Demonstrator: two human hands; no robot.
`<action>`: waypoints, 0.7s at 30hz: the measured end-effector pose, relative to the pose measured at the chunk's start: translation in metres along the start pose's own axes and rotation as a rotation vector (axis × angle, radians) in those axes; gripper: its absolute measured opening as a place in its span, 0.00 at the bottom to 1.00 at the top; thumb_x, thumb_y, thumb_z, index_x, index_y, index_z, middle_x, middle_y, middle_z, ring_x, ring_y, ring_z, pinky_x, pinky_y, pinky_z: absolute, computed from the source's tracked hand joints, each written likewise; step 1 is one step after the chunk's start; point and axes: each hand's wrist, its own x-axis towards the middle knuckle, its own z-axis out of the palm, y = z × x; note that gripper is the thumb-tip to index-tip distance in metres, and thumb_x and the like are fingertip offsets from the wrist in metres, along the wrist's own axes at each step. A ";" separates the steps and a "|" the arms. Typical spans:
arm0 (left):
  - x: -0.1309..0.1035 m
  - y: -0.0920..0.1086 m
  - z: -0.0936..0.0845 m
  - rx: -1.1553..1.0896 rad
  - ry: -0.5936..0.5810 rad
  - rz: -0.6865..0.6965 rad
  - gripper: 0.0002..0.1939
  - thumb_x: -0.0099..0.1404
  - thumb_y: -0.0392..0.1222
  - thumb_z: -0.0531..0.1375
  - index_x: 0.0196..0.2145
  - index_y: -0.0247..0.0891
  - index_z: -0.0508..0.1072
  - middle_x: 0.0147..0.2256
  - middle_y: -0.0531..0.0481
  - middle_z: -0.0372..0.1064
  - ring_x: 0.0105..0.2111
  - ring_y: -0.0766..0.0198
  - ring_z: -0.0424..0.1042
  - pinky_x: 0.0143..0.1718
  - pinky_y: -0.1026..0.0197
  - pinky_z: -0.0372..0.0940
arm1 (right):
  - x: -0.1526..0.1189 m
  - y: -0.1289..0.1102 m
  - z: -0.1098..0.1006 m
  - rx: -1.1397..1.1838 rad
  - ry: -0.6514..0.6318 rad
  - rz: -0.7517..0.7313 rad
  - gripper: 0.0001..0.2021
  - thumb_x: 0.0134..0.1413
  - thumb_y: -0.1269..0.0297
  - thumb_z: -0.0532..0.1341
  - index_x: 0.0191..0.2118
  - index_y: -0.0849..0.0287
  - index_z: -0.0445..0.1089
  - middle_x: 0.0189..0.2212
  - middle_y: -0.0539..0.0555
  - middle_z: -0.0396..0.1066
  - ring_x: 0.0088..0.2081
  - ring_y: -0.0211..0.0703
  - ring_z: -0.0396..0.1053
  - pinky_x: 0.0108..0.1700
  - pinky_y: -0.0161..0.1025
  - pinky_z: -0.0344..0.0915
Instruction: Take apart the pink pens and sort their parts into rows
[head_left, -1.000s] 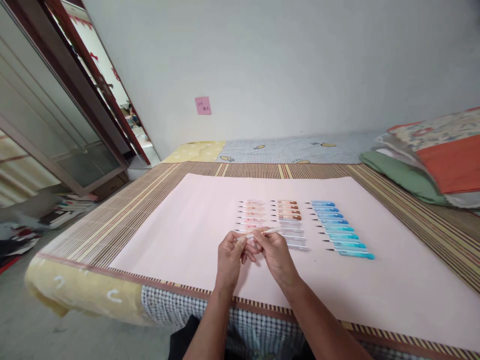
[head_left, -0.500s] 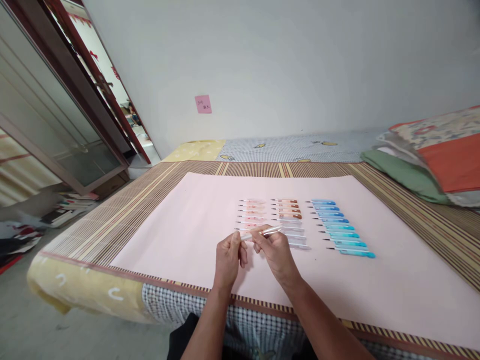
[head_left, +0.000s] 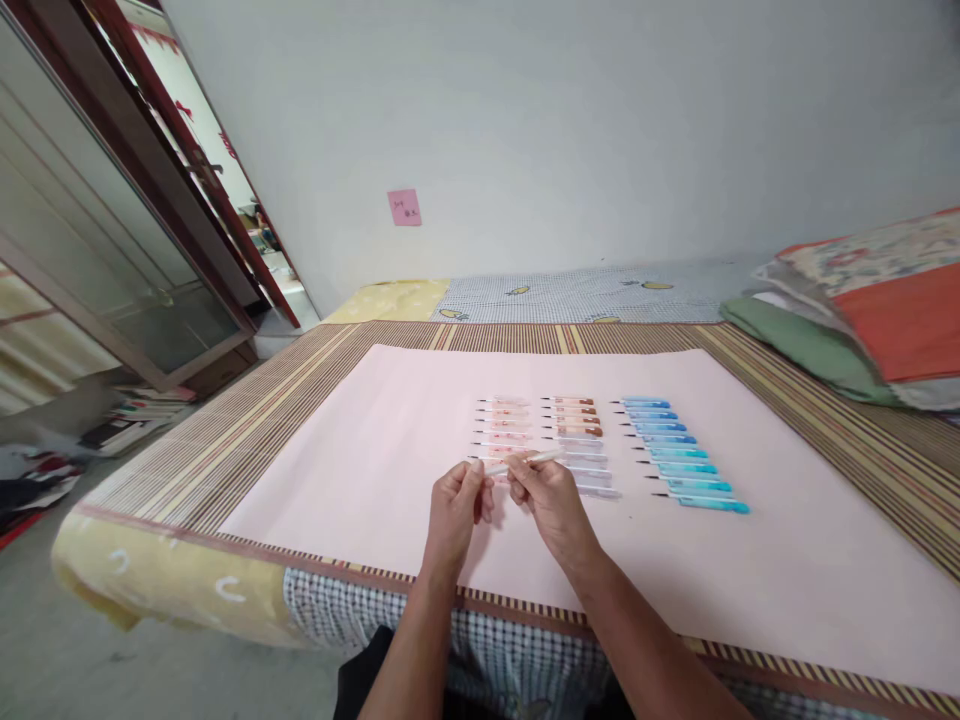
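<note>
Between both hands a slim white pen [head_left: 544,456] is held just above a pale pink sheet [head_left: 337,470]. My left hand [head_left: 455,497] pinches its left end; my right hand [head_left: 546,492] grips it nearer the middle, and its right end sticks out past the fingers. Beyond the hands lie several pens with pink marks [head_left: 502,423] in a column, partly hidden by the fingers. Beside them is a column of brown-ended pens [head_left: 574,415] with clear, greyish pens [head_left: 589,461] below. Farther right several blue and turquoise pens [head_left: 664,440] form a third column.
A striped mat [head_left: 247,435] lies under the sheet on a bed. Folded green cloth [head_left: 810,350] and an orange patterned cushion [head_left: 900,325] rest at the right. On the wall behind is a pink note [head_left: 405,207]. A glass-panelled door [head_left: 142,230] stands at the left.
The pen between my hands has turned slightly, and its right end sits a little lower. Both hands keep their hold with only small finger shifts.
</note>
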 end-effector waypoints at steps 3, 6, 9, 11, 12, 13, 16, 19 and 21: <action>0.000 -0.001 -0.001 -0.011 0.028 -0.099 0.38 0.65 0.75 0.50 0.23 0.35 0.73 0.15 0.50 0.65 0.14 0.69 0.58 0.18 0.63 0.45 | -0.001 0.002 0.000 0.038 -0.014 0.033 0.24 0.46 0.41 0.73 0.21 0.59 0.71 0.15 0.47 0.63 0.20 0.34 0.57 0.25 0.37 0.52; 0.000 0.004 -0.001 -0.108 -0.003 -0.058 0.30 0.60 0.68 0.64 0.42 0.36 0.76 0.28 0.49 0.75 0.19 0.68 0.66 0.19 0.65 0.51 | 0.000 0.005 -0.002 0.086 0.013 0.066 0.24 0.45 0.42 0.73 0.21 0.59 0.71 0.16 0.47 0.63 0.21 0.34 0.57 0.25 0.37 0.52; 0.000 0.007 0.000 -0.129 -0.063 0.006 0.25 0.53 0.53 0.74 0.44 0.38 0.75 0.31 0.51 0.76 0.24 0.68 0.70 0.25 0.65 0.60 | 0.002 0.007 -0.003 0.132 0.025 0.088 0.24 0.43 0.44 0.75 0.21 0.59 0.70 0.16 0.47 0.63 0.21 0.34 0.57 0.26 0.37 0.53; 0.001 0.005 0.001 -0.112 -0.061 0.008 0.20 0.55 0.54 0.72 0.34 0.37 0.75 0.28 0.51 0.74 0.22 0.68 0.68 0.24 0.65 0.59 | 0.002 0.007 -0.003 0.129 0.009 0.096 0.23 0.43 0.44 0.75 0.21 0.59 0.71 0.16 0.47 0.63 0.21 0.34 0.57 0.26 0.37 0.52; 0.002 0.003 0.001 -0.098 -0.045 -0.009 0.21 0.58 0.57 0.70 0.30 0.36 0.74 0.25 0.50 0.73 0.20 0.69 0.67 0.23 0.65 0.57 | 0.002 0.007 -0.003 0.119 -0.001 0.096 0.23 0.44 0.44 0.75 0.21 0.60 0.72 0.16 0.47 0.63 0.21 0.34 0.57 0.26 0.37 0.52; 0.002 0.001 0.001 -0.086 -0.028 -0.038 0.24 0.60 0.62 0.67 0.27 0.36 0.73 0.23 0.50 0.72 0.18 0.69 0.65 0.21 0.65 0.54 | 0.002 0.007 -0.003 0.109 -0.009 0.093 0.23 0.45 0.44 0.74 0.22 0.60 0.72 0.16 0.47 0.63 0.21 0.34 0.57 0.26 0.37 0.51; 0.003 -0.001 0.002 -0.090 0.008 -0.126 0.33 0.62 0.71 0.59 0.29 0.34 0.75 0.21 0.48 0.70 0.16 0.69 0.63 0.18 0.65 0.47 | 0.002 0.009 -0.003 0.101 -0.006 0.086 0.23 0.45 0.44 0.74 0.22 0.60 0.72 0.16 0.47 0.64 0.21 0.34 0.57 0.27 0.37 0.52; 0.002 0.001 0.003 -0.132 -0.010 -0.096 0.29 0.58 0.65 0.67 0.41 0.35 0.76 0.27 0.49 0.74 0.18 0.70 0.65 0.19 0.66 0.49 | 0.001 0.010 -0.003 0.108 0.006 0.088 0.23 0.45 0.45 0.74 0.22 0.60 0.71 0.17 0.47 0.64 0.22 0.34 0.58 0.27 0.37 0.52; 0.002 0.001 0.003 -0.147 -0.041 -0.062 0.26 0.53 0.56 0.74 0.43 0.37 0.75 0.29 0.51 0.75 0.20 0.71 0.65 0.20 0.67 0.51 | 0.002 0.010 -0.004 0.102 -0.002 0.087 0.23 0.46 0.45 0.74 0.20 0.59 0.70 0.17 0.47 0.63 0.22 0.34 0.57 0.27 0.37 0.52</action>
